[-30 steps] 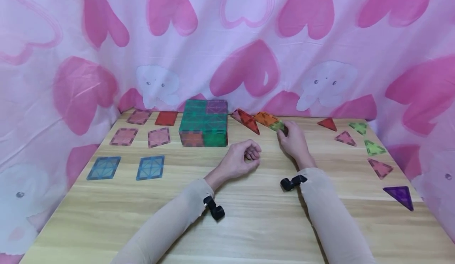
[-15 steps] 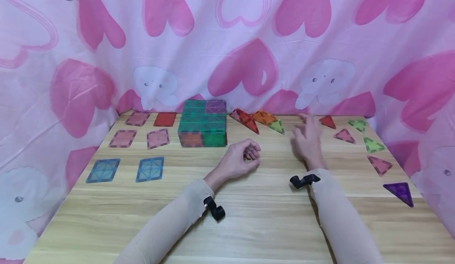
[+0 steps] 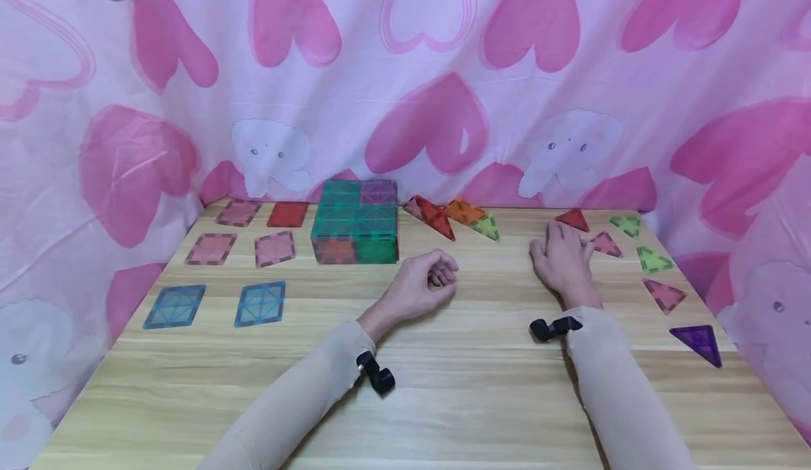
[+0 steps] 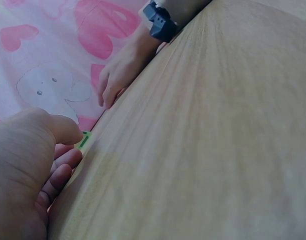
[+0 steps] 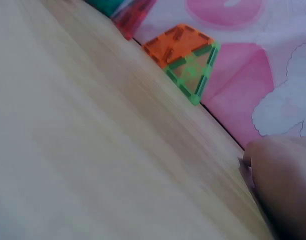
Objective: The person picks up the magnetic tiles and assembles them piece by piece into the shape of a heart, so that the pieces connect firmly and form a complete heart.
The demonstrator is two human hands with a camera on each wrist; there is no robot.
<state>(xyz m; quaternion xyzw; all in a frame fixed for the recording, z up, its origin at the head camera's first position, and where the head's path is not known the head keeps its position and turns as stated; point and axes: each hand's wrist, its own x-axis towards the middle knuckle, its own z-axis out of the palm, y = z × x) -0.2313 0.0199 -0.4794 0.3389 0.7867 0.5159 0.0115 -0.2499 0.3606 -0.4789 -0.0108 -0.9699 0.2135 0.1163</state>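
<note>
Even, cool light fills the head view, leaving a pale sheen on the tabletop [image 3: 443,392] and soft shadows beside the sleeves [image 3: 298,399]. The right wrist view is dimmer, hazy, its hand [image 5: 285,185] blurred.

Heart-printed cloth [image 3: 348,104] hangs behind the table [image 3: 469,385] — pale wood

The right hand [image 3: 564,259] obscures the left corner of a pink triangle [image 3: 608,245]; whether it touches the red triangle [image 3: 573,219] is unclear. From the left wrist, the left hand [image 4: 25,165] partly hides a green tile [image 4: 84,140]. Both sleeves [image 3: 624,385] are cut off at the near edge.
</note>
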